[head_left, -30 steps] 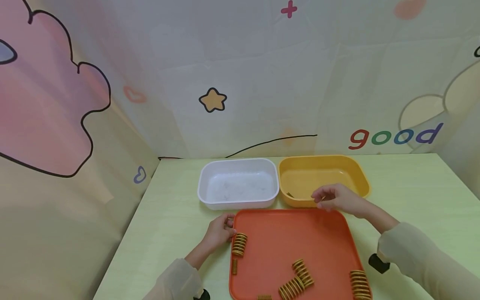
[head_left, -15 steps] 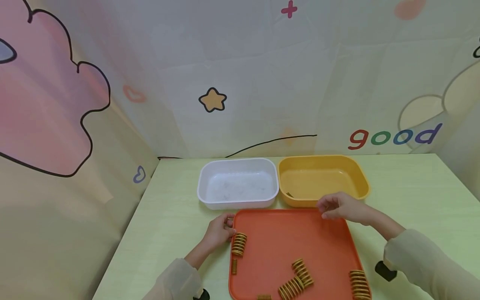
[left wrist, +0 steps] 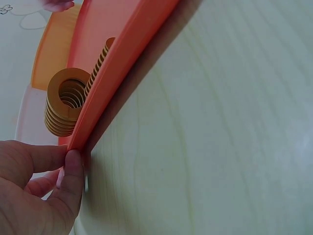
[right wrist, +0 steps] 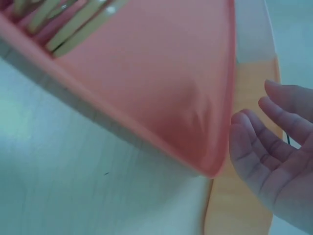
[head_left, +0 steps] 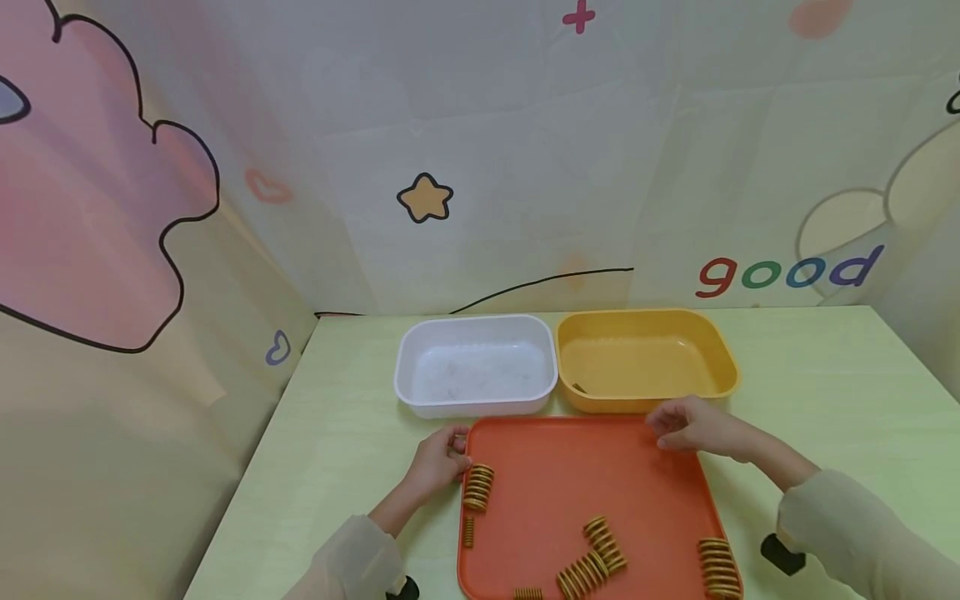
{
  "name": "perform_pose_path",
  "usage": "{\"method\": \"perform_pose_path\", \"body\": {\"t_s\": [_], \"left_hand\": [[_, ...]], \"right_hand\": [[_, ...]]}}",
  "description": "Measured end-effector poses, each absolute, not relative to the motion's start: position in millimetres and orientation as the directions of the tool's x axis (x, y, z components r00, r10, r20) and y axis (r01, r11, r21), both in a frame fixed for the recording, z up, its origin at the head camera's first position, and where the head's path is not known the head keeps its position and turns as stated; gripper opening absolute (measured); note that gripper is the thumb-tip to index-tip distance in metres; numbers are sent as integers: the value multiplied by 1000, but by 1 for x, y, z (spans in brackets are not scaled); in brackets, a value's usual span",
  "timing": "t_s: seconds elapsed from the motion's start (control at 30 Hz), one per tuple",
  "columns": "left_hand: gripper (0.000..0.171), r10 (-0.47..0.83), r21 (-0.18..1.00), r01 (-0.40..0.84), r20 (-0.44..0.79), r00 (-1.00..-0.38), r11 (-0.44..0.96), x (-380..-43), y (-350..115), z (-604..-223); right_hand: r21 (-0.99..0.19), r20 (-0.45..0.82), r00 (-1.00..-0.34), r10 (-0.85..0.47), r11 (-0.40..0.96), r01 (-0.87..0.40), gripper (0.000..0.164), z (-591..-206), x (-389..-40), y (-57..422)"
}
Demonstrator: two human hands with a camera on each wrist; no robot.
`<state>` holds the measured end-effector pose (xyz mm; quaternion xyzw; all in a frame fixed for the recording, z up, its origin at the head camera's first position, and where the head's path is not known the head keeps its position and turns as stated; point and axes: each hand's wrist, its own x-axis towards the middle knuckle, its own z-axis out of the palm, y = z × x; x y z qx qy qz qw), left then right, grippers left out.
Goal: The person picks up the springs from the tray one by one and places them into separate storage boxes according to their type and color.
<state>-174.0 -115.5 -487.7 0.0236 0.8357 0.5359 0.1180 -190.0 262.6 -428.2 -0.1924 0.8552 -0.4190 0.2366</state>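
Gold-coloured is the large spring [head_left: 477, 487] at the left rim of your orange tray [head_left: 570, 467], and just beside it, closer to you, lies a small spring [head_left: 468, 532]. In the near middle, an upper coil [head_left: 604, 544] touches a lower coil [head_left: 582, 575]. The right coil [head_left: 719, 568] lies along the right rim, and the head view cuts off a thin near coil [head_left: 528, 594].

The grip of your left hand [head_left: 437, 458] is narrow: thumb and finger pinch the tray rim near the far left corner. The grip of your right hand [head_left: 697, 427] is half wide, fingers loosely bent, and I see nothing in it; it is at the far right corner, but whether it touches the rim I cannot tell.

If your left pinch lifts this corner, the tray may tilt, and the round springs could roll to the lower side. The large spring is so near to your fingers that a small slip could knock it.

Farther, the yellow bin [head_left: 615, 405] stands close behind the tray, with one piece [head_left: 579, 388] inside, too small to name surely. Your right fingers could catch the bin's near rim if they pass low. The white bin [head_left: 472, 411] stands at its left on the pale table [head_left: 817, 383].
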Motion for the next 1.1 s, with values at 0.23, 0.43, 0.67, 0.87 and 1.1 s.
{"method": "perform_pose_path", "body": {"t_s": [0.23,0.43,0.67,0.87,1.1], "left_hand": [[40,167,904,-90,-173,-971,418,-175,-115,-487],[40,170,906,-89,-174,-970,414,-175,-115,-486],[41,172,905,-86,-172,-970,418,-175,-115,-487],[41,174,901,-74,-163,-971,428,-174,-116,-488],[41,169,899,-76,-163,-972,431,-174,-115,-488]], "right_hand": [[-797,-271,-844,-464,600,-74,33,-433,-186,267],[-802,-284,-859,-426,597,-31,34,-436,-183,269],[-832,-255,-879,-404,555,-14,37,-440,-178,274],[-835,-253,-903,-347,550,22,42,-444,-172,278],[-838,-247,-916,-316,545,38,41,-450,-171,282]]}}
